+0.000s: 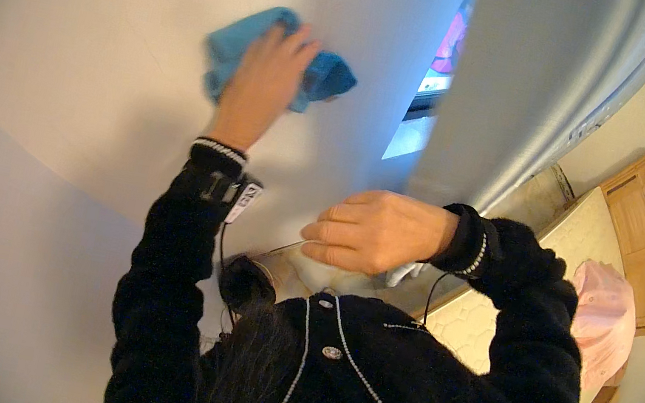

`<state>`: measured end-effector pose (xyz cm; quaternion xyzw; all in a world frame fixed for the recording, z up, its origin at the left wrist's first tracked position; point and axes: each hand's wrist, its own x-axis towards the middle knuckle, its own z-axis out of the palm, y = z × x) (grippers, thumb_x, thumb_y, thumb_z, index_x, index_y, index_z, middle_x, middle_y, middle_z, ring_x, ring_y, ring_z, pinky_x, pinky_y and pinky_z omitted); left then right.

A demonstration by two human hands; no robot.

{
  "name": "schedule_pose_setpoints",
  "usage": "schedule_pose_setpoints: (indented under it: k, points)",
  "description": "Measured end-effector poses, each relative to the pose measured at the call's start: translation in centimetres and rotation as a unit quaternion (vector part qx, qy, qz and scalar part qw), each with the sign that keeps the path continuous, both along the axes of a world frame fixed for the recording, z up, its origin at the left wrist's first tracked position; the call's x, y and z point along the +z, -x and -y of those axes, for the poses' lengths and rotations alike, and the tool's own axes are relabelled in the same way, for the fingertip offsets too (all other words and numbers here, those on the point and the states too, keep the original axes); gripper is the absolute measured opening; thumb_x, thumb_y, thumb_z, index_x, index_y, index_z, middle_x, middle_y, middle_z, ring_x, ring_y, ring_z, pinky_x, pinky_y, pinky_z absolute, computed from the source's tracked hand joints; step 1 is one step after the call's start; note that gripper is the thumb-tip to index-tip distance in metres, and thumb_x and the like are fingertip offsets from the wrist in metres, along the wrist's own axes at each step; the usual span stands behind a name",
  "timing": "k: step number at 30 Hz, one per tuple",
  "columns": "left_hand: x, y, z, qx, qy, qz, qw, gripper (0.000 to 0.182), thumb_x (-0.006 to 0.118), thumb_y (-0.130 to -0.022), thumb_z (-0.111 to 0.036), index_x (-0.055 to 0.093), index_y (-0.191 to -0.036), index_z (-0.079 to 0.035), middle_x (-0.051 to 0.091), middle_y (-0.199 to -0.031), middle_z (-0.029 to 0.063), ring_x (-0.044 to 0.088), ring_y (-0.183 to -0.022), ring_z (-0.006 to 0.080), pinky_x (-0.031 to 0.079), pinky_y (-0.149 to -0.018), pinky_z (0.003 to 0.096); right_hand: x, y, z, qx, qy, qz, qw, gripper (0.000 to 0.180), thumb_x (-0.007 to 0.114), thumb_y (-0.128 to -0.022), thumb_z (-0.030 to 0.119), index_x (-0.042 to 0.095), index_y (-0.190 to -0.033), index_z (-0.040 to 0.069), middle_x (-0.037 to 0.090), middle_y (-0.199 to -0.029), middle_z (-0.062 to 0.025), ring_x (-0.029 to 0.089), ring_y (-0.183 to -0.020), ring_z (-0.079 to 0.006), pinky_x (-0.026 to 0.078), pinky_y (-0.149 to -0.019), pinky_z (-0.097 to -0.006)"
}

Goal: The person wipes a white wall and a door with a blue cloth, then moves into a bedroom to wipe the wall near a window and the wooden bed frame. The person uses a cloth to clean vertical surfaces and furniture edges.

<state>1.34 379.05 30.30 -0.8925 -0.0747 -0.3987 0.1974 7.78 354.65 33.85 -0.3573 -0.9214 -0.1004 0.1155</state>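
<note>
My left hand (269, 82) presses a blue cloth (243, 45) flat against a pale wall (125, 70), its fingers spread over the folds. The hand and cloth are slightly blurred. In front of my chest is my right hand (372, 230), back up, with the fingers curled under. A thin cord or line (281, 249) reaches its fingertips, but whether the fingers grip it cannot be told. The palm is hidden. A small device with a printed label (245, 201) is strapped at my left wrist.
A silvery-grey curtain (504, 91) hangs right of the wall, beside a narrow strip of window (417, 121). Behind my right arm lies a quilted mattress (465, 327) with pink fabric (602, 322) on it and a wooden headboard (643, 238). A dark rounded object (246, 285) sits below my hands.
</note>
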Motion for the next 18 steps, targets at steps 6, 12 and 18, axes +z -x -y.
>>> schedule_pose_setpoints:
  k: [6, 12, 18]
  points:
    - [7.4, 10.6, -10.6, 0.085, -0.008, 0.241, 0.967, 0.051, 0.053, -0.094, -0.021, 0.043, -0.139, 0.000, 0.042, -0.145, 0.0210, 0.035, -0.137, 0.0378, 0.019, -0.116, 0.0514, 6.2, 0.0, -0.5, -0.067, -0.171, -0.147, 0.972, 0.026, 0.066, -0.080, 0.015, 0.064, -0.104, 0.006, 0.059, -0.082, -0.0032, 0.059, -0.064, -0.0175, 0.048, -0.050, -0.0273]
    - [15.2, 6.6, -9.2, 0.142, -0.021, 0.308, 0.940, 0.060, 0.063, -0.075, -0.009, 0.048, -0.132, 0.003, 0.052, -0.131, 0.0220, 0.046, -0.122, 0.0399, 0.029, -0.110, 0.0478, 8.5, 0.5, -6.9, -0.125, -0.189, -0.227, 0.947, 0.026, 0.065, -0.084, 0.013, 0.064, -0.109, 0.007, 0.065, -0.091, -0.0089, 0.064, -0.073, -0.0252, 0.054, -0.061, -0.0331]
    - [6.4, -0.8, -3.8, 0.589, -0.796, -0.065, 0.122, 0.033, 0.051, -0.093, -0.021, 0.056, -0.120, -0.003, 0.059, -0.119, 0.0185, 0.054, -0.115, 0.0357, 0.043, -0.099, 0.0454, 9.4, 4.1, -14.5, -0.065, -0.248, -0.277, 0.926, 0.036, 0.066, -0.078, 0.006, 0.063, -0.114, 0.006, 0.063, -0.114, -0.0137, 0.061, -0.107, -0.0310, 0.049, -0.093, -0.0434]
